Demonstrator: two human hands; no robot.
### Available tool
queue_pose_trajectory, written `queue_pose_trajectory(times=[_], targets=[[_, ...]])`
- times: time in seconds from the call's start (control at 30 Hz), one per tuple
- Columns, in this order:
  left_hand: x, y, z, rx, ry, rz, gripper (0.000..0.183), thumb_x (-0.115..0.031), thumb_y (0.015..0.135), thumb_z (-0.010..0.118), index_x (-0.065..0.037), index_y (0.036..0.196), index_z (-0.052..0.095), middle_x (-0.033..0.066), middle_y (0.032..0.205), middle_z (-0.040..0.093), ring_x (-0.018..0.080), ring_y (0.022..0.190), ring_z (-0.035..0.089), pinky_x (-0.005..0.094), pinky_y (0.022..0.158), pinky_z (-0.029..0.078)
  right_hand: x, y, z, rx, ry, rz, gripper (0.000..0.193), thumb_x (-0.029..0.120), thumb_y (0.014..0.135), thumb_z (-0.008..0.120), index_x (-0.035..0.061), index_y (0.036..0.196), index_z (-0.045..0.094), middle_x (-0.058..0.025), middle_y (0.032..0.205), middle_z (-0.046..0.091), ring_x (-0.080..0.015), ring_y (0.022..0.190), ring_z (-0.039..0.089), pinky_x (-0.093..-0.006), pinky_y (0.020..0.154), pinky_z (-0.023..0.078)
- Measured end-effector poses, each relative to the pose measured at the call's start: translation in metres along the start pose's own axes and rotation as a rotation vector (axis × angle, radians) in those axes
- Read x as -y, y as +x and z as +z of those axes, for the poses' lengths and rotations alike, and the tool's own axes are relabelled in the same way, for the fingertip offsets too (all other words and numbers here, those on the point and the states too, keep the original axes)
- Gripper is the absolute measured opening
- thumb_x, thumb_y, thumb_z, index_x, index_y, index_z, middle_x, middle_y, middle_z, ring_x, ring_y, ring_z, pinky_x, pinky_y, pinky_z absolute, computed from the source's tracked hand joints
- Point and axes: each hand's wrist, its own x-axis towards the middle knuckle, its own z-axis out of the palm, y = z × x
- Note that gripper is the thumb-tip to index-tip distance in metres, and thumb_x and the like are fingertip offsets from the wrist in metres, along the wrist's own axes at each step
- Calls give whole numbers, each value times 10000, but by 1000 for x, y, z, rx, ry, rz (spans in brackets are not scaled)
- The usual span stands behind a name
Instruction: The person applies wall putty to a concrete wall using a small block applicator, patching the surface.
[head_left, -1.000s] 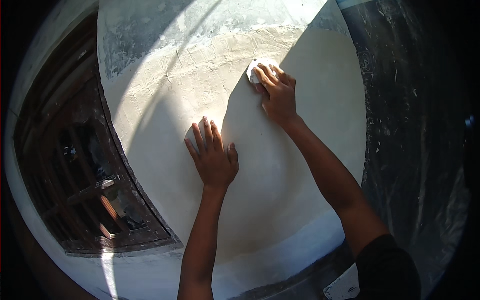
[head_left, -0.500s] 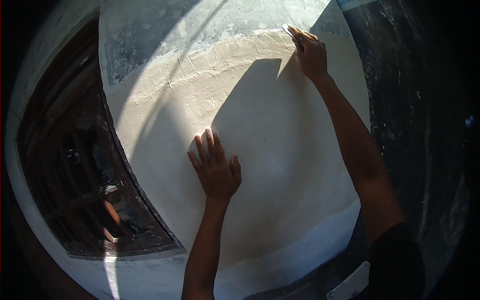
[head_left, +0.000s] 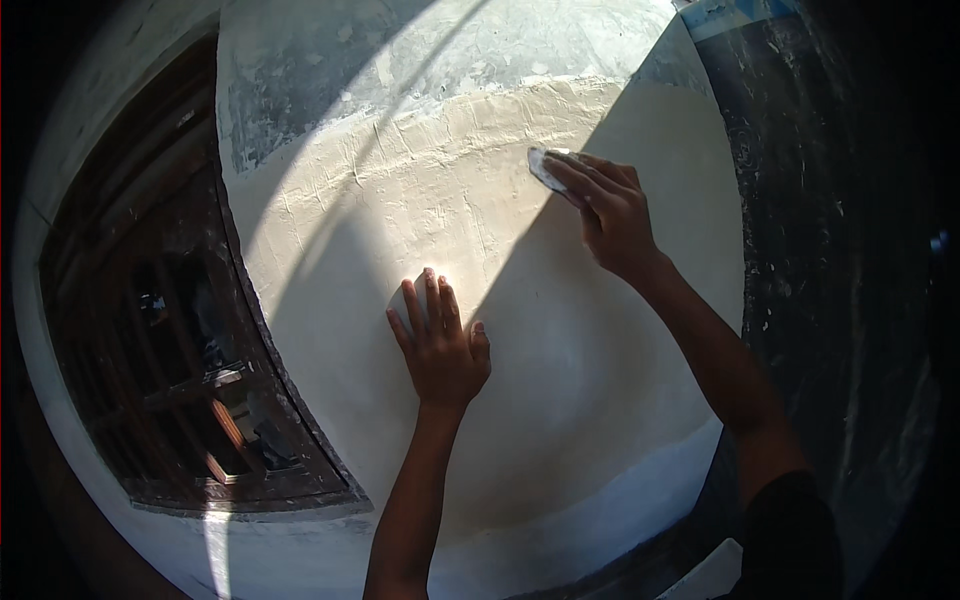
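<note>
Cream plaster (head_left: pixel 600 420) covers the middle of the wall, smooth in its near part and creased in the ridged band (head_left: pixel 440 145) at its far side, just short of the patchy grey strip (head_left: pixel 300 85). The white pad (head_left: pixel 546 170) lies at the near edge of that band, to the right and farther off than the left hand (head_left: pixel 440 350), with the ridges running away to its left. Its visible long edge slants from far left to near right, roughly along the boundary between sunlight and shadow. The right hand (head_left: pixel 617 215) is the one at the pad: its fingers are closed over it, reaching toward the left, with the wrist to the near right; whether the pad's whole face meets the wall cannot be told. The two hands are well apart. The left hand holds nothing; its fingers are straight and a little parted, the thumb out to the right, and it appears to rest flat on the plaster, fingertips at the sunlit patch. Farther left is the dark wooden window (head_left: pixel 190 380).
</note>
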Motion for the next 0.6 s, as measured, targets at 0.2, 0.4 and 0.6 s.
queue_pose_trajectory(times=[0.2, 0.4, 0.6], targets=[[-5, 4, -2, 2, -21, 18, 750, -334, 911, 537, 78, 1499, 322, 232, 1617, 259, 452, 1519, 144, 649, 1192, 96, -65, 27, 51, 45, -219, 181, 507, 68, 857, 656, 178, 1349, 606, 15, 1371, 633, -268, 1299, 548, -437, 1048, 357], [0, -6, 1, -1, -15, 49, 753, -323, 898, 544, 92, 1488, 328, 247, 1612, 257, 458, 1518, 145, 653, 1190, 101, 113, -184, -15, 453, 109, 90, 498, 192, 838, 752, 182, 1323, 638, -12, 1290, 683, -255, 1255, 562, -461, 995, 361], [-1, -7, -1, 14, -6, 31, 742, -320, 902, 530, 94, 1487, 337, 245, 1619, 244, 455, 1521, 138, 650, 1192, 92, 2, -18, -22, 35, 40, 55, 466, -36, 877, 611, 140, 1306, 658, -74, 1296, 679, -295, 1189, 626, -398, 1028, 427]])
